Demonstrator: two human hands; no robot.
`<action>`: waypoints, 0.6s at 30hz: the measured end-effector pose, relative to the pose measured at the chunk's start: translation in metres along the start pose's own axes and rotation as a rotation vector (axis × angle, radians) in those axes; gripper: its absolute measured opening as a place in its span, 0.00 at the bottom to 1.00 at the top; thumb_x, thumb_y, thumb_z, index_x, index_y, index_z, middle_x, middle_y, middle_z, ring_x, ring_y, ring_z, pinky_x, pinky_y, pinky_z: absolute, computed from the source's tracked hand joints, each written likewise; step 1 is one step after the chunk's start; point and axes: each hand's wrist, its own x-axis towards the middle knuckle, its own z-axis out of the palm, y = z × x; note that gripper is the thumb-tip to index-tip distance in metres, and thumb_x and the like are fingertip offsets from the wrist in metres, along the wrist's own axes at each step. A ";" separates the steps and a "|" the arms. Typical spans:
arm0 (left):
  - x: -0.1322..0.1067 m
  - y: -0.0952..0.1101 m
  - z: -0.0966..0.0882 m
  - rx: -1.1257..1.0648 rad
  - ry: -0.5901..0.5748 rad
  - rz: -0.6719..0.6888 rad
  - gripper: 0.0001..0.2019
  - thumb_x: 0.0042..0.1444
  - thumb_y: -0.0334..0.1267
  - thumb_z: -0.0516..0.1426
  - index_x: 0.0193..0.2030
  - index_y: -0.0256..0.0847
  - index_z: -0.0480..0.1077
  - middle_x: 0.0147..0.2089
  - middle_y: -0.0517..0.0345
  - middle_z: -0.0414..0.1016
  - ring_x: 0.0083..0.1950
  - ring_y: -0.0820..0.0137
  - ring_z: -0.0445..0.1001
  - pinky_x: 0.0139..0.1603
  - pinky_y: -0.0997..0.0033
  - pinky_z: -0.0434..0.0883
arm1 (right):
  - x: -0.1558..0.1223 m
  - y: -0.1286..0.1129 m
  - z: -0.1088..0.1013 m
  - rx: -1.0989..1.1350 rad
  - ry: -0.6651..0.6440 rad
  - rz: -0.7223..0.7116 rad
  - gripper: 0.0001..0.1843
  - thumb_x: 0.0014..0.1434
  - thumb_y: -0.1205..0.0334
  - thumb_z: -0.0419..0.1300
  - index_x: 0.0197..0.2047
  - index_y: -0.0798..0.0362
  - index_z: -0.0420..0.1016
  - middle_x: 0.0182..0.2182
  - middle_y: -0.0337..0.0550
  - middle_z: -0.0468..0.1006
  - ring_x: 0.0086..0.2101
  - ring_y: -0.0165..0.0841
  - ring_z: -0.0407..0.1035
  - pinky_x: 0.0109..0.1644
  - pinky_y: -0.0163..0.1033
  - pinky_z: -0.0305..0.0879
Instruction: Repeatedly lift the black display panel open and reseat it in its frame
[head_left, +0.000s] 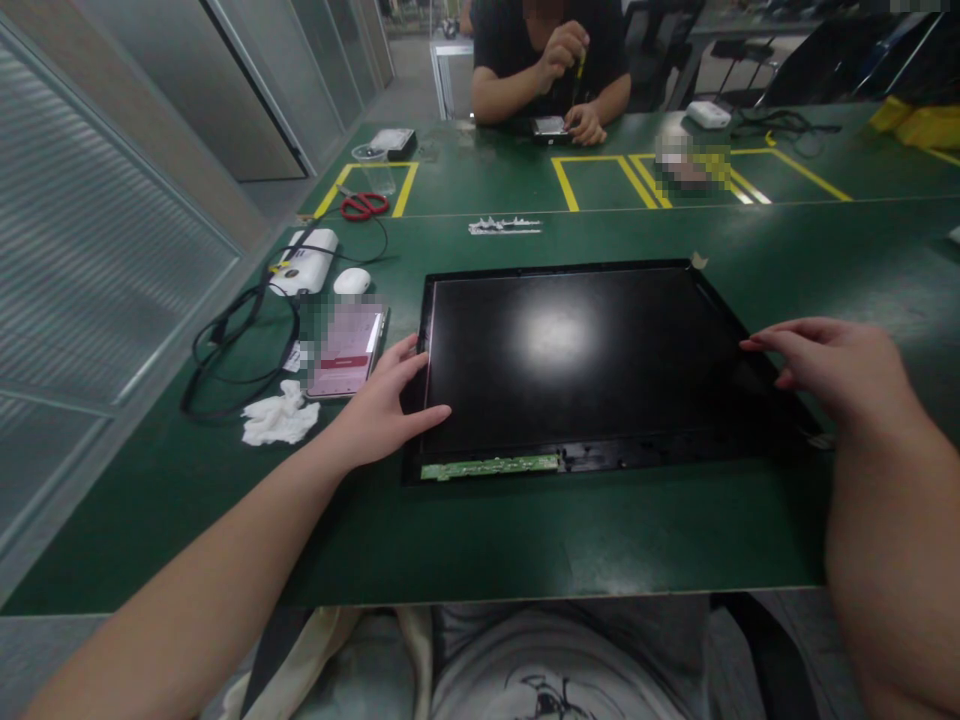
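A black display panel (615, 390) in a thin black frame lies flat, screen up, with a bright reflection on it. Along its near edge on the left runs a narrow green circuit board (491, 467). My left hand (386, 405) rests on the panel's left edge, thumb stretched over the screen side and fingers spread along the frame. At the right edge, my right hand (836, 365) has its fingers bent into a pinch on the frame. The tip of its thumb is partly hidden. A small pale tab (698, 262) sticks up at the far right corner.
Left of the panel lie a phone (345, 350), crumpled tissue (280, 414), a white earbud case (352, 282), a white power bank (306, 262), a black cable (196, 360) and red scissors (365, 206). Small white strips (505, 227) lie beyond. Across the green table (570, 550), a person (551, 70) handles a small device.
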 end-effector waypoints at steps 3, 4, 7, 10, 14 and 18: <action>0.000 -0.001 0.000 0.010 0.004 -0.001 0.44 0.57 0.61 0.65 0.73 0.34 0.69 0.85 0.32 0.49 0.85 0.39 0.51 0.81 0.36 0.59 | 0.000 0.000 0.000 0.004 -0.003 -0.002 0.14 0.52 0.52 0.64 0.39 0.47 0.88 0.16 0.41 0.70 0.26 0.41 0.71 0.32 0.44 0.60; 0.000 -0.001 0.001 0.015 0.004 -0.001 0.44 0.57 0.61 0.65 0.73 0.34 0.69 0.85 0.32 0.49 0.85 0.39 0.51 0.81 0.36 0.59 | -0.001 0.000 0.000 0.004 -0.005 -0.001 0.14 0.53 0.53 0.64 0.39 0.47 0.88 0.16 0.41 0.70 0.26 0.41 0.71 0.33 0.44 0.60; 0.001 -0.001 0.001 0.019 0.003 -0.001 0.44 0.57 0.61 0.65 0.73 0.34 0.69 0.85 0.32 0.49 0.85 0.39 0.51 0.81 0.37 0.59 | 0.000 0.000 0.001 0.005 -0.003 0.001 0.15 0.53 0.52 0.64 0.40 0.47 0.88 0.16 0.41 0.70 0.27 0.41 0.71 0.34 0.45 0.61; 0.002 -0.001 0.002 0.028 0.004 -0.001 0.44 0.58 0.61 0.65 0.73 0.33 0.69 0.85 0.32 0.50 0.85 0.39 0.51 0.82 0.39 0.57 | 0.002 0.001 0.001 -0.011 -0.005 -0.003 0.16 0.54 0.52 0.65 0.41 0.47 0.88 0.16 0.41 0.71 0.28 0.42 0.72 0.36 0.46 0.61; 0.001 -0.002 0.002 0.051 0.006 -0.002 0.42 0.58 0.61 0.65 0.73 0.37 0.70 0.85 0.35 0.50 0.85 0.40 0.50 0.83 0.38 0.55 | 0.003 0.002 0.000 -0.028 -0.007 0.000 0.16 0.53 0.51 0.64 0.41 0.47 0.88 0.17 0.41 0.71 0.29 0.42 0.71 0.36 0.46 0.60; 0.001 -0.002 0.001 0.058 -0.005 -0.005 0.39 0.59 0.58 0.65 0.72 0.38 0.70 0.85 0.35 0.49 0.85 0.40 0.50 0.83 0.38 0.53 | 0.001 -0.001 0.000 -0.019 -0.007 0.024 0.16 0.53 0.52 0.64 0.42 0.47 0.88 0.16 0.41 0.70 0.28 0.41 0.71 0.36 0.45 0.60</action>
